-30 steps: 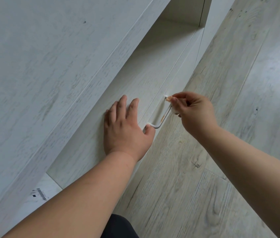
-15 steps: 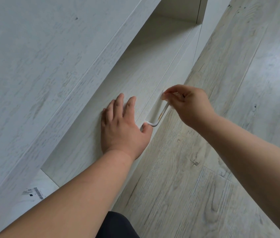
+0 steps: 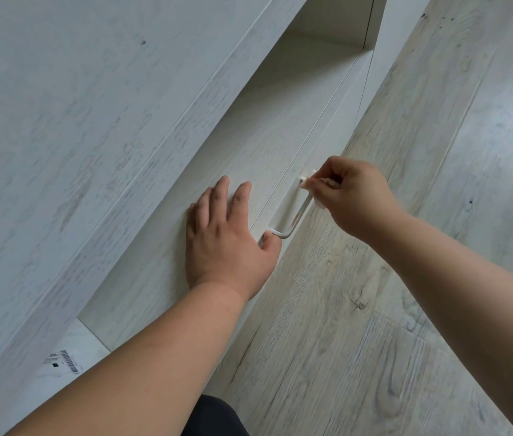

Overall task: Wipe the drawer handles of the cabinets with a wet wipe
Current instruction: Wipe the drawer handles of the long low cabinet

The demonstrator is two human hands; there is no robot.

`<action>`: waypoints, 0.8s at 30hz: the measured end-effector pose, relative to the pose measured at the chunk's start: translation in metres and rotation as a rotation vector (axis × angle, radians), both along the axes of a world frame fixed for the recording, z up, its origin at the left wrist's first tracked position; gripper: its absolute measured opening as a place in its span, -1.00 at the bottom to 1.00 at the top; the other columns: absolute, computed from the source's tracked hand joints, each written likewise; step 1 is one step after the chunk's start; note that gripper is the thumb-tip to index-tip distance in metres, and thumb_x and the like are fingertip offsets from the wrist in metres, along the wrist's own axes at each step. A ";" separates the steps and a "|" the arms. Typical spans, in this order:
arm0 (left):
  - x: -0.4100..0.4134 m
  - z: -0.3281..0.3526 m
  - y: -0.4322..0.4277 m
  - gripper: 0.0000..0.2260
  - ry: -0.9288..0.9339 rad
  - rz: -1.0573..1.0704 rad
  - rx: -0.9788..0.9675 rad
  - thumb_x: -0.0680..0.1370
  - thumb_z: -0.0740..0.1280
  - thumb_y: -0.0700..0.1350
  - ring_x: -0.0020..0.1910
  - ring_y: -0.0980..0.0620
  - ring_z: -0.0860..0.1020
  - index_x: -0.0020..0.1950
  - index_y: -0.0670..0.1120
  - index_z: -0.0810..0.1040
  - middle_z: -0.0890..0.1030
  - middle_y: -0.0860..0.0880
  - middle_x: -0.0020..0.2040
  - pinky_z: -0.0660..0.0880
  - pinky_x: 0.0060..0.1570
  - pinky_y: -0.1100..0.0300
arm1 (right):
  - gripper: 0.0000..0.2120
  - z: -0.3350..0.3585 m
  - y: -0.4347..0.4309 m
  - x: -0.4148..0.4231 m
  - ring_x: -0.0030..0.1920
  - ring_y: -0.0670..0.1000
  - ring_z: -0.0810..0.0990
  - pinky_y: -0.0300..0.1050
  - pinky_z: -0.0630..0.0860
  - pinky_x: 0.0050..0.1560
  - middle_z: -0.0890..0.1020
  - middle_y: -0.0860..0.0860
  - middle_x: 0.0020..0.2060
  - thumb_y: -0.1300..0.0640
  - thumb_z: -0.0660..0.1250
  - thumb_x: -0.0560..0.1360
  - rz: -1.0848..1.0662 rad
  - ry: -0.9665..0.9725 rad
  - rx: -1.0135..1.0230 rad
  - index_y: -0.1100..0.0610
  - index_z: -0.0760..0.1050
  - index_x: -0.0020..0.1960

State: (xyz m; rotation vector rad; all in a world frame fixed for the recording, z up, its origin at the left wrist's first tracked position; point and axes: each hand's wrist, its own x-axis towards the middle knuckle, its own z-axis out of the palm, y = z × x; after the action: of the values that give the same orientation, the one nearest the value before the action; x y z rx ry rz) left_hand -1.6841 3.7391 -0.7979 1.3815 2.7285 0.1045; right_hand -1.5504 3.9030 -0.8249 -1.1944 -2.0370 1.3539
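right hand [image 3: 356, 199] slightly back along handle [image 3: 299, 217]

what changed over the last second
Little: the right hand, pinching the wet wipe, made a small rub at the far end of the drawer handle and now leaves its end post uncovered. The left hand stayed flat on the drawer front.

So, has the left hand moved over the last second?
No. The left hand lies flat on the pale panel as before, thumb still beside the near end of the handle.
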 end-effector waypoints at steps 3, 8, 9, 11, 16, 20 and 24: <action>-0.001 0.000 0.000 -0.28 -0.003 0.001 -0.007 0.50 0.11 0.26 0.64 -0.05 0.00 0.66 0.13 0.10 0.06 0.00 0.69 0.01 0.64 -0.09 | -0.81 0.005 0.003 -0.003 -0.28 0.06 0.66 0.07 0.64 -0.26 0.68 -0.01 -0.32 0.01 0.48 0.54 -0.001 -0.017 0.031 0.09 0.62 -0.16; 0.000 -0.002 0.000 -0.30 0.001 0.002 -0.007 0.52 0.16 0.24 0.64 -0.06 0.02 0.65 0.12 0.12 0.08 0.00 0.69 0.04 0.63 -0.10 | -0.83 0.006 0.006 -0.007 -0.35 -0.03 0.62 -0.06 0.57 -0.34 0.69 -0.03 -0.33 0.02 0.45 0.56 -0.022 -0.017 0.016 0.10 0.65 -0.13; -0.001 -0.001 0.000 -0.30 -0.001 0.002 -0.011 0.53 0.18 0.23 0.64 -0.06 0.02 0.66 0.12 0.12 0.07 0.00 0.69 0.03 0.63 -0.10 | -0.80 0.003 0.003 -0.003 -0.40 -0.12 0.58 -0.12 0.53 -0.38 0.68 -0.03 -0.34 0.01 0.45 0.57 -0.030 -0.017 0.016 0.12 0.63 -0.14; -0.001 -0.001 0.000 -0.31 -0.003 0.001 -0.007 0.54 0.19 0.23 0.64 -0.06 0.01 0.66 0.12 0.12 0.07 0.00 0.69 0.03 0.63 -0.10 | -0.76 0.000 -0.008 0.005 -0.45 -0.25 0.56 -0.31 0.43 -0.45 0.66 -0.02 -0.32 0.01 0.44 0.59 -0.043 -0.021 0.028 0.17 0.60 -0.13; 0.000 -0.001 0.001 -0.28 -0.001 0.010 -0.001 0.49 0.13 0.24 0.64 -0.06 0.03 0.65 0.12 0.14 0.09 0.00 0.69 0.05 0.63 -0.10 | -0.87 0.001 -0.008 0.000 -0.29 -0.17 0.67 -0.19 0.61 -0.24 0.69 -0.04 -0.30 0.02 0.48 0.56 -0.084 0.079 0.011 0.07 0.67 -0.11; -0.001 -0.002 0.000 -0.30 0.001 0.001 -0.010 0.53 0.17 0.24 0.65 -0.06 0.01 0.66 0.12 0.11 0.07 0.00 0.69 0.05 0.63 -0.10 | -0.91 -0.008 -0.014 -0.003 -0.23 -0.12 0.69 -0.06 0.64 -0.16 0.70 -0.04 -0.28 0.02 0.47 0.56 -0.141 0.149 -0.033 0.03 0.69 -0.07; -0.001 -0.002 0.000 -0.29 0.013 -0.002 0.001 0.51 0.14 0.24 0.64 -0.06 0.03 0.65 0.12 0.13 0.09 0.00 0.69 0.06 0.63 -0.11 | -0.88 -0.012 -0.024 -0.001 -0.29 -0.19 0.66 -0.17 0.54 -0.29 0.67 -0.08 -0.34 0.00 0.47 0.57 -0.160 0.112 0.005 0.03 0.66 -0.09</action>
State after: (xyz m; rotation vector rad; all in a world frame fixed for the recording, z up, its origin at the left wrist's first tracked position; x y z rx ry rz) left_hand -1.6850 3.7389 -0.8003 1.3897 2.7385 0.0974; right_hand -1.5519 3.8793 -0.8373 -1.2229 -1.8253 1.3078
